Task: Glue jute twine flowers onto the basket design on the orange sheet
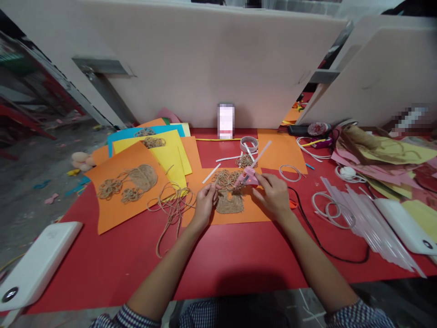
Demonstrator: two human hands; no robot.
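Observation:
On an orange sheet (198, 221) in front of me lies a jute twine piece (230, 204), a flat coiled pot shape with looped twine flowers (227, 179) above it. My left hand (206, 202) pinches the twine at the left edge of the flowers. In my right hand (275, 193) is a pink hot glue gun (249, 176), its nozzle pointing left at the flowers and a clear glue stick (264, 152) sticking out of its back. A small orange light glows on the gun. Loose twine (174, 205) lies left of my left hand.
A finished-looking twine piece (143, 177) lies on orange paper at left, beside stacked coloured sheets (174, 136). Clear glue sticks (365, 218), cables and a white device (406, 225) are at right. A tape roll (249, 144) and a phone (226, 120) stand behind.

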